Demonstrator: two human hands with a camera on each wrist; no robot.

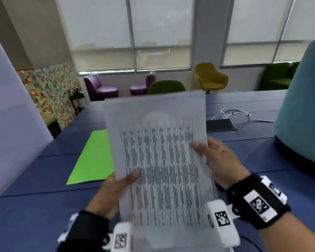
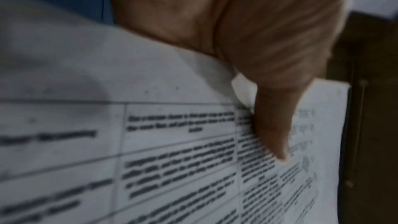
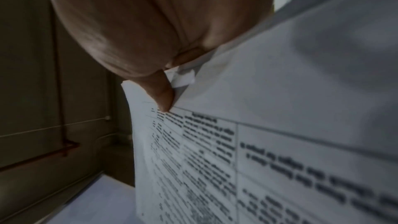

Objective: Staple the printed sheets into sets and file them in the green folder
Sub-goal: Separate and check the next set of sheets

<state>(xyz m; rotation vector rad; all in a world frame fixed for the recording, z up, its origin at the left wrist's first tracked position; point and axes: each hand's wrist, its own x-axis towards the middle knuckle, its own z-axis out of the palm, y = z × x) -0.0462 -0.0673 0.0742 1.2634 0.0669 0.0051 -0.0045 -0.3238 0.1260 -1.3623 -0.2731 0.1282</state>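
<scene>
I hold a stack of printed sheets (image 1: 158,157) with a ruled table upright in front of me, above the blue table. My left hand (image 1: 116,186) pinches the stack's left edge, thumb on the front. My right hand (image 1: 220,160) pinches the right edge, thumb likewise on the print. In the left wrist view the thumb (image 2: 273,129) presses on the sheets (image 2: 150,142). In the right wrist view the thumb (image 3: 161,94) presses the sheets (image 3: 258,142), whose edges fan slightly. The green folder (image 1: 95,157) lies flat on the table, left of the stack. No stapler shows.
The blue table (image 1: 35,206) spreads under my hands. A white cable (image 1: 233,113) and a dark flat pad (image 1: 220,124) lie at the back right. A large teal rounded object (image 1: 304,106) stands at the right. Chairs (image 1: 209,79) stand by the windows.
</scene>
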